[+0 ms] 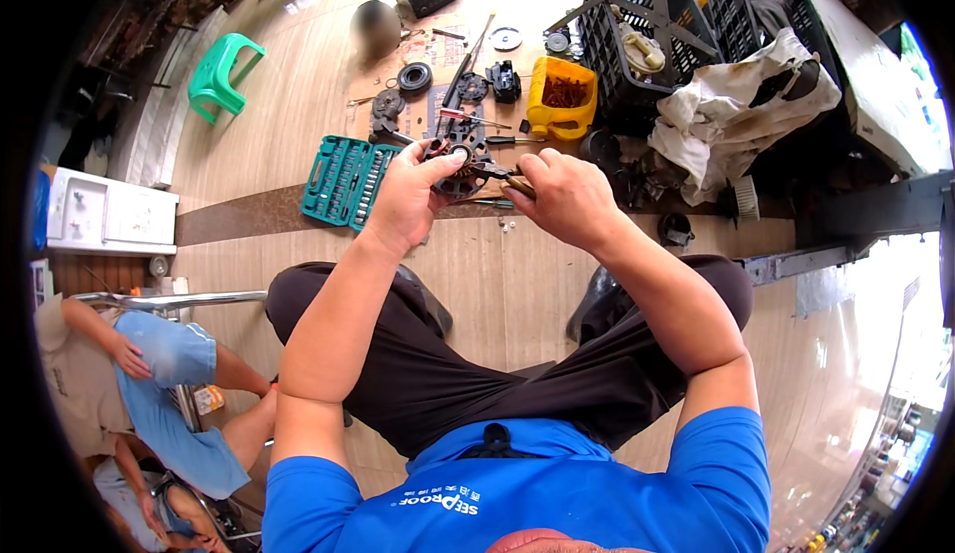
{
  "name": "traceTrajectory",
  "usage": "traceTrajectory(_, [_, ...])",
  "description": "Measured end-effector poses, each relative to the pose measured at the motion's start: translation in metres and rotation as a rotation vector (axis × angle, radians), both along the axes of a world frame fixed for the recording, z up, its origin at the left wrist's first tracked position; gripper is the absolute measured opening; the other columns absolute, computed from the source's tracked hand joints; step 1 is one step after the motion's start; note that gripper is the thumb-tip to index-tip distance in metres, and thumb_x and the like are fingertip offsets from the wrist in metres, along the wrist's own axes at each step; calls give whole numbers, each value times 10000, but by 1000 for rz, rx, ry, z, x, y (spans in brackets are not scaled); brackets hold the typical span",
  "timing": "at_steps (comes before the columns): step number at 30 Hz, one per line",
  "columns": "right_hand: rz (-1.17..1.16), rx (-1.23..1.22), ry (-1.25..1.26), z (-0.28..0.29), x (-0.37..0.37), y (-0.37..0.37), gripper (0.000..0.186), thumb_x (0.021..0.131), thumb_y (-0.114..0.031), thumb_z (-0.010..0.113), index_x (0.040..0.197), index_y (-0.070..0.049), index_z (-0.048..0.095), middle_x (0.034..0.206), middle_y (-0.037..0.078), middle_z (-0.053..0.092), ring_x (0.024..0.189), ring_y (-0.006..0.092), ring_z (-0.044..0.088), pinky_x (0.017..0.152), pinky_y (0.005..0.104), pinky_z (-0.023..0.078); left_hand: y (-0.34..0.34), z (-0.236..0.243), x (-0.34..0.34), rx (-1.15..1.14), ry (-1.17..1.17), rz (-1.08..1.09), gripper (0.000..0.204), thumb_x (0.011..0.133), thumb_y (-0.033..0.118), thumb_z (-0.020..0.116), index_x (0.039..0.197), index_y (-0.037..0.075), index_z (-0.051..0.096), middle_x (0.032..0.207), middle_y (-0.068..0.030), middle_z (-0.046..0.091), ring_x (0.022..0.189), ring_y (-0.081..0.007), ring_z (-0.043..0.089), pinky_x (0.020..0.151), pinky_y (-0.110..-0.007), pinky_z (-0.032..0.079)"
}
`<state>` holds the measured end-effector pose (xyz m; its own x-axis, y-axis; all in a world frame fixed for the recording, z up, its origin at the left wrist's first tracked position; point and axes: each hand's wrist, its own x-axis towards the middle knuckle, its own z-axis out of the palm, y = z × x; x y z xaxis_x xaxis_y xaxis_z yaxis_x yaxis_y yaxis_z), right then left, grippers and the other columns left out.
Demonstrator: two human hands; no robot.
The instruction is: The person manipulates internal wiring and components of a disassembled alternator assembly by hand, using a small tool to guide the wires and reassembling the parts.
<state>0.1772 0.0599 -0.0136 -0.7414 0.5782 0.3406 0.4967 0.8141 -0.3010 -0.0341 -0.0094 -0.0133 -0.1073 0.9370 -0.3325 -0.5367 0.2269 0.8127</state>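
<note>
My left hand [406, 195] grips a round, slotted metal housing [460, 184] that looks like an alternator part, with coppery windings inside. Its thumb presses near the centre ring. In my right hand [569, 197] is a pair of pliers [490, 169], the jaws reaching the housing's right side; whether they pinch anything is too small to tell. Just left of the housing lies an open green socket set [343, 181]. A screwdriver [517, 140] with a dark handle rests beyond my right hand. Farther off, a black ring-shaped part [415, 78] lies on cardboard [430, 53].
A cut yellow jug [563, 98] holds reddish-brown pieces. Black crates [627, 51] and a stained pale cloth [741, 105] crowd the far right. A green stool [221, 76] stands far left. Seated people, one in blue shorts [174, 349], are at the near left.
</note>
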Motion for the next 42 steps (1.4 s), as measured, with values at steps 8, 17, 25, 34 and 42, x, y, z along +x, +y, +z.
traceTrajectory(8, [-224,-274,-2,-48,4,32,415,890,-365,617,1084,0,588,1019,205,620,980,382,598,860,434,480,-2,-3,-13,77,-92,142,264,873,13,559,1125,-44,500,1029,-161,647,928,-257,671,803,-393,567])
traceTrajectory(17, [-275,-807,-1092,-233,46,47,403,816,-179,629,1204,-68,641,1297,165,581,1220,317,545,984,448,458,3,-10,-17,99,-152,173,292,865,4,547,1146,-49,485,1047,-169,637,937,-264,668,782,-361,563])
traceTrajectory(25, [-530,-590,-876,-258,48,53,601,829,-433,682,1285,-69,538,1340,145,493,1243,323,471,988,485,420,0,-35,-37,2,-79,218,182,921,97,531,1074,3,561,1006,-124,669,937,-221,659,836,-391,539])
traceTrajectory(34, [155,-929,-674,-242,-5,37,694,875,-611,543,1174,9,624,1141,240,634,1008,366,625,864,426,511,21,-32,-28,102,-107,167,193,917,77,531,1088,-12,545,1026,-129,657,948,-225,654,861,-399,530])
traceTrajectory(42, [602,-1878,-844,-78,0,-94,977,856,-794,300,1391,15,418,1160,239,611,943,322,650,750,437,553,14,-57,-47,140,-99,165,218,935,100,529,1093,-43,575,1028,-156,662,931,-232,652,819,-382,533])
